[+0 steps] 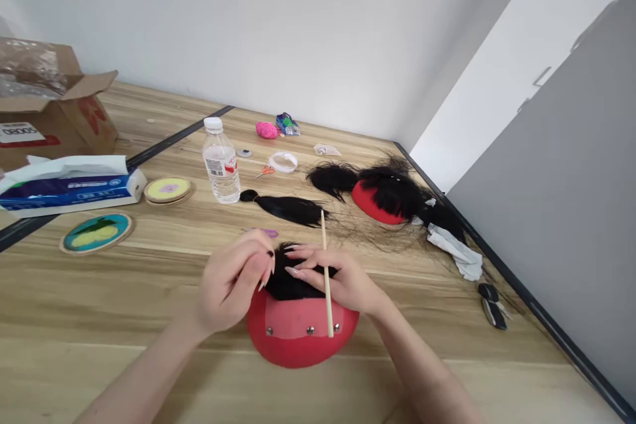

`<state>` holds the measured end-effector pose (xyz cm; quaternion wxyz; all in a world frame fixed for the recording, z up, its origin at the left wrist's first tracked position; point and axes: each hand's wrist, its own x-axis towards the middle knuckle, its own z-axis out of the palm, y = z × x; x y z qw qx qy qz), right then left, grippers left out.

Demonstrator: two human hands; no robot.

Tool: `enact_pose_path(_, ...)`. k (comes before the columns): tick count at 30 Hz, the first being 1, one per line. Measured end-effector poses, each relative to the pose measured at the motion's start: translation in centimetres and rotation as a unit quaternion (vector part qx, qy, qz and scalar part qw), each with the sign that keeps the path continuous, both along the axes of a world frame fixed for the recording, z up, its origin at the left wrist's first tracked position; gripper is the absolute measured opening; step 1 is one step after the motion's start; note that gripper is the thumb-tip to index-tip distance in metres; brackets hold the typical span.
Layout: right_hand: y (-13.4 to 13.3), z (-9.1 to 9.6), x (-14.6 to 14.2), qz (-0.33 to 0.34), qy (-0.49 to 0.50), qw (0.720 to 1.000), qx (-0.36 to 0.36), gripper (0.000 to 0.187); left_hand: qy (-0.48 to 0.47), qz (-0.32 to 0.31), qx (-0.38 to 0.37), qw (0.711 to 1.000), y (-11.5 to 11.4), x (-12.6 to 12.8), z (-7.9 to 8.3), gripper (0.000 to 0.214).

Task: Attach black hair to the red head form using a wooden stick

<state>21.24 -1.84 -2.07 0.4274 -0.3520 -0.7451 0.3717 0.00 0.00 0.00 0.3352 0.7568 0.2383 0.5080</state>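
Note:
A red dome-shaped wig block [298, 338] sits on the wooden table [99, 318] in front of me, with black hair [288, 281] on its top and small pins along its front. My left hand [233, 281] is curled, its fingertips pinching into the black hair. My right hand [332, 278] rests on the hair with fingers stretched over it and holds a thin wooden stick [326, 271] that stands upright across the block.
A black hair bundle [288, 207], a second red block with black hair [382, 195], a water bottle [221, 162], a tissue pack [69, 185], two round embroidery hoops [97, 232], a cardboard box [44, 103], white cloth [457, 252], tape roll and pink yarn lie around.

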Motion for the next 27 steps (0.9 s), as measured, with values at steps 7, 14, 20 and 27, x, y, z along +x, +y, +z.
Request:
enact_pose_path(7,0.9,0.3,0.4,0.005,0.027,0.997,-0.068,0.016,0.011,-0.122,0.096,0.988,-2.7,0.0,-2.1,0.035)
enact_pose_path(14,1.5,0.4,0.0,-0.005,0.022,0.996,-0.082,0.011,0.067,-0.122,0.255,0.957,-3.0,1.4,-4.0,0.032)
enact_pose_path(20,2.0,-0.6,0.0,-0.052,0.050,0.991,-0.110,0.012,0.071,-0.103,0.312,0.942,-1.8,1.6,-4.6,0.031)
enact_pose_path(27,2.5,-0.8,0.2,-0.061,0.034,0.991,-0.116,0.020,0.074,-0.072,0.265,0.959,-0.6,0.9,-5.2,0.024)
